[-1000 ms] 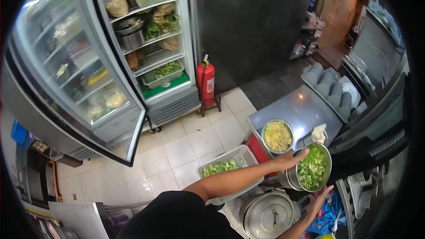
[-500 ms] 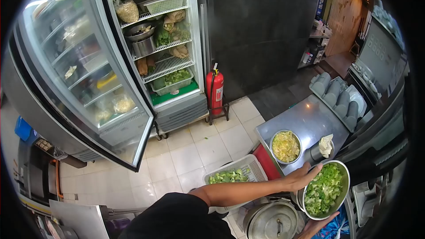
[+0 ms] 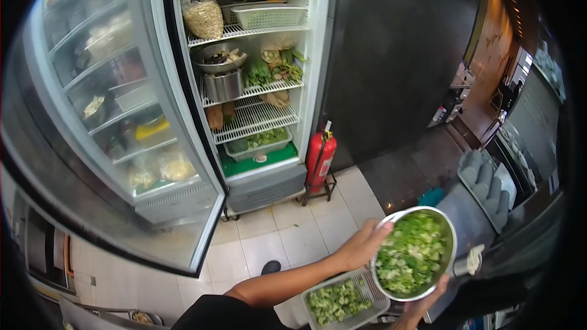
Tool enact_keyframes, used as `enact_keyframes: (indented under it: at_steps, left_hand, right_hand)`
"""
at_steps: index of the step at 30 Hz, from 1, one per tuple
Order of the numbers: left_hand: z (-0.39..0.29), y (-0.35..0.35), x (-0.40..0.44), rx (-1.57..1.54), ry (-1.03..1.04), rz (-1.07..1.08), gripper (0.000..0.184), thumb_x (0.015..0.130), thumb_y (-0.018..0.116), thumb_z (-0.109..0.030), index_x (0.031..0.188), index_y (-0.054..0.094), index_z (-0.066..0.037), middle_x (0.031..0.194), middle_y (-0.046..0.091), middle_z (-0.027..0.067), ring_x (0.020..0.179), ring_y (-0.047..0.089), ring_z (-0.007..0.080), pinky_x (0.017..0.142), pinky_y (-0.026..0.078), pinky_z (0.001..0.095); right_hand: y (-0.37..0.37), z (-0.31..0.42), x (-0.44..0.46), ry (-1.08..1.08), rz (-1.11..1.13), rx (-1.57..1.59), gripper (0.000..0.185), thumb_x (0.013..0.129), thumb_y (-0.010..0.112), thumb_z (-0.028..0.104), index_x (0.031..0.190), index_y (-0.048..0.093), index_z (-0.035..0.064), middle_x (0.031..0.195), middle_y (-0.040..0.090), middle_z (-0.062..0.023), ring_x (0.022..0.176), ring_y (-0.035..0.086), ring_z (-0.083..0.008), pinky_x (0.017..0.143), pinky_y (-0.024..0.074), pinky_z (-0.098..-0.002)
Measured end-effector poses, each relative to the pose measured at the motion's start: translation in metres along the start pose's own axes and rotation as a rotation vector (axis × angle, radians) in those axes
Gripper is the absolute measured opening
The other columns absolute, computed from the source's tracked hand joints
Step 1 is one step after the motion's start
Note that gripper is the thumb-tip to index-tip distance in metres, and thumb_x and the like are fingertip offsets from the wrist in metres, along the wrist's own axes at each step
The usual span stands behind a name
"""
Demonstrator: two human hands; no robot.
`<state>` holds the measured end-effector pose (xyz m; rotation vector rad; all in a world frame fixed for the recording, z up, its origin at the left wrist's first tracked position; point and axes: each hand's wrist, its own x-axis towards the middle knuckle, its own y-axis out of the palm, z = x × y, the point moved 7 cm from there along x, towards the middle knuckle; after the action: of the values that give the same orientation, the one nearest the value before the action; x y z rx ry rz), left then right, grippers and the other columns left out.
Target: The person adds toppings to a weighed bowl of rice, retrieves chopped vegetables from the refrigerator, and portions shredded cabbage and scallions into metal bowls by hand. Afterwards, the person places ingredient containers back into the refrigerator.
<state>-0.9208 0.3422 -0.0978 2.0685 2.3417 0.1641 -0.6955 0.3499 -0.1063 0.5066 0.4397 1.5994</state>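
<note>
A round metal bowl [image 3: 454, 238] full of chopped green leafy vegetables [image 3: 411, 253] is held up between both hands. My left hand [image 3: 367, 243] grips its left rim, thumb over the edge and the other fingers underneath, partly hidden. From below, my right hand [image 3: 433, 298] clasps the lower right side; most of its fingers are out of sight behind the bowl. Just below and left of the bowl stands a pale perforated basket [image 3: 378, 307] with broccoli-like green pieces [image 3: 336, 301] in it.
A fridge [image 3: 263, 198] stands with its glass door [image 3: 183, 232] swung open, its shelves holding vegetables and containers. Beside it is a red fire extinguisher [image 3: 320, 157]. The metal counter [image 3: 468, 208] at right bears a small container with white contents [image 3: 469, 263] and a rack of grey cups [image 3: 486, 180].
The bowl has moved away from the counter side, towards the fridge, still in both hands. My view has shifted, and the fridge looks nearer. The bowl of yellowish cut vegetables on the counter is now hidden.
</note>
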Motion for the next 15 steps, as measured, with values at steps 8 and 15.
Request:
enact_keyframes:
  at_steps: [8, 15]
  left_hand:
    - [0.065, -0.295, 0.052, -0.147, -0.173, -0.441, 0.066, 0.091, 0.031, -0.061, 0.114, 0.042, 0.000, 0.091, 0.055, 0.0148, 0.062, 0.064, 0.0210, 0.041, 0.053, 0.0306]
    - [0.082, -0.465, 0.074, -0.316, -0.259, -0.624, 0.071, 0.089, 0.032, -0.064, 0.122, 0.046, -0.003, 0.098, 0.062, 0.0166, 0.066, 0.067, 0.0219, 0.039, 0.055, 0.0327]
  right_hand:
    - [0.202, -0.264, 0.138, 0.264, 0.310, -0.092, 0.052, 0.096, 0.036, 0.042, 0.128, 0.046, 0.0027, 0.124, 0.054, -0.0112, 0.112, 0.052, -0.0203, 0.097, 0.0396, -0.0362]
    - [0.369, -0.396, 0.187, 0.443, 0.505, -0.123, 0.051, 0.096, 0.039, 0.043, 0.124, 0.048, 0.0013, 0.119, 0.056, -0.0088, 0.104, 0.056, -0.0140, 0.088, 0.0452, -0.0292]
